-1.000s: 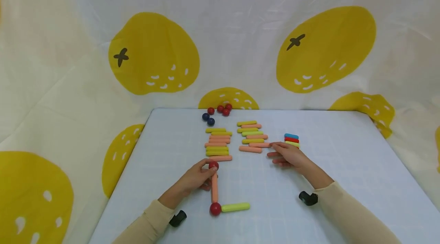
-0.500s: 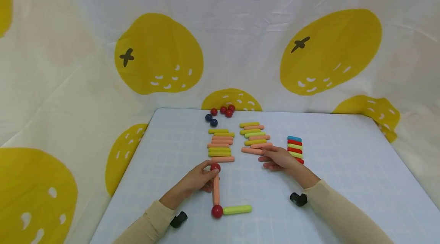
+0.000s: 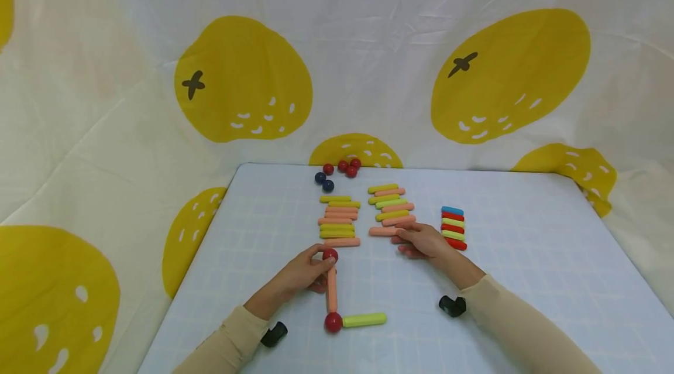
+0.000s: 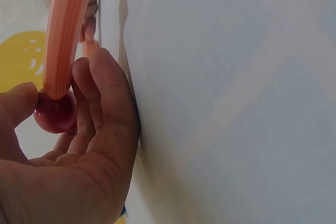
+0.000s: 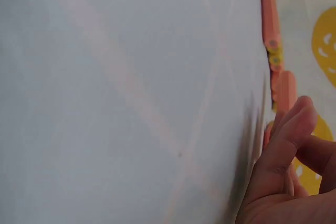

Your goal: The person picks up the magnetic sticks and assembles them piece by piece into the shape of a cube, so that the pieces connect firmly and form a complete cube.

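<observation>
Backdrop: white cloth (image 3: 371, 58) with big yellow fruit prints, hanging behind the table's far edge.
Table: white top (image 3: 532, 245) with a faint grid.
Sleeves: beige; left sleeve (image 3: 226, 336) near left, right sleeve (image 3: 526, 327) near right.
Left hand: left hand (image 3: 302, 271), left of centre, thumb and finger pinching the far red ball (image 3: 330, 255).
Right hand: right hand (image 3: 426, 240), right of centre, thumb and finger pinching the right end of a pink stick (image 3: 383, 232).
Joined piece: centre, toward near side; long pink rod (image 3: 332, 292) runs from the far red ball to the near red ball (image 3: 333, 322); lime stick (image 3: 364, 320) points right from the near ball. Far ball on table or lifted, can't tell.
Right row: yellow, pink and lime sticks (image 3: 392, 205), ragged ends; the pinched stick is its nearest.
Left row: eight yellow and pink sticks (image 3: 339, 221), just beyond the left hand.
Short stack: blue, red and lime sticks (image 3: 453, 228), right of the right hand.
Black devices: one by the left wrist (image 3: 274, 334), one by the right (image 3: 453, 305).
Loose balls: four red balls (image 3: 351, 171) at far edge; two dark blue balls (image 3: 328, 185) just nearer, slightly left.
</observation>
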The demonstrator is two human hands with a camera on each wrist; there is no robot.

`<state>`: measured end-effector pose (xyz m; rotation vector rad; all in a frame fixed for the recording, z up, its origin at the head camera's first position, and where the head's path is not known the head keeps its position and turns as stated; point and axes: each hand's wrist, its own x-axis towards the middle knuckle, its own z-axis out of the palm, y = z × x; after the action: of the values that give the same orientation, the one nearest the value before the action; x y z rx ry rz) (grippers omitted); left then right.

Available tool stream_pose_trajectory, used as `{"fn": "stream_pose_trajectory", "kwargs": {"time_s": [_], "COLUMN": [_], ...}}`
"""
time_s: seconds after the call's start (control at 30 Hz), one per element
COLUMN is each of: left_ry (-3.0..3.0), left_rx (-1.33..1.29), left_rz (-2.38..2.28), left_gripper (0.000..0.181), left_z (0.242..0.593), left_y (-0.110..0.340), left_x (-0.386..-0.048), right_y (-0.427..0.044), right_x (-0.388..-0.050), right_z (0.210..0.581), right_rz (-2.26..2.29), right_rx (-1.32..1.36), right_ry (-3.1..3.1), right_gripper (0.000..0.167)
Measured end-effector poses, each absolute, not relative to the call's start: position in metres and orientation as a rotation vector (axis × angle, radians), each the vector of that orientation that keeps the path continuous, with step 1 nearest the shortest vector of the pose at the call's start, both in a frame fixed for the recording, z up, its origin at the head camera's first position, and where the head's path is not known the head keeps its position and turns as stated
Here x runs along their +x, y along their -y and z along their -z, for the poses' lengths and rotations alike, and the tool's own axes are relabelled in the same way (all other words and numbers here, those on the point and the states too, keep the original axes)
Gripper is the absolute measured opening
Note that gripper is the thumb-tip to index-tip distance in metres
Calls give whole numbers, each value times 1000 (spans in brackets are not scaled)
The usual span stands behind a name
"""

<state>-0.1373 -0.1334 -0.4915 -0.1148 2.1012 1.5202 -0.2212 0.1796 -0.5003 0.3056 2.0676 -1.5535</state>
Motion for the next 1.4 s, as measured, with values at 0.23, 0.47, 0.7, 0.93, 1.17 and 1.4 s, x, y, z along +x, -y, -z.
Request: {"fn": "stream_pose_trajectory", "kwargs": {"time_s": [0.23, 0.47, 0.7, 0.93, 1.17, 1.4], "left_ry": [-2095, -2080, -2068, -2065, -2076, -2124], "left_rx": [-92, -93, -81, -71, -84, 1], "left_rz": [-1550, -1555, -1572, -1571, -1540, -1473], "left_gripper": [46, 49, 47, 54, 59, 40], "left_z": [491, 493, 494, 494, 492, 491], "left_y": [136, 136, 136, 137, 131, 125], "left_x": [-139, -139, -139, -139, -145, -155], "right_y": [-158, -137, -130, -126, -128, -130], "right_x": [-200, -180, -177, -175, -172, -165], "right_z": [486, 485, 486, 487, 484, 481], "right_rz": [1594, 1589, 1572, 1571, 1588, 1600], "right_rx": [217, 88, 56, 56, 70, 80], "right_ry": [-2011, -1972, -1997, -2009, -1997, -2006], "right_gripper": [45, 40, 36, 36, 36, 37]}}
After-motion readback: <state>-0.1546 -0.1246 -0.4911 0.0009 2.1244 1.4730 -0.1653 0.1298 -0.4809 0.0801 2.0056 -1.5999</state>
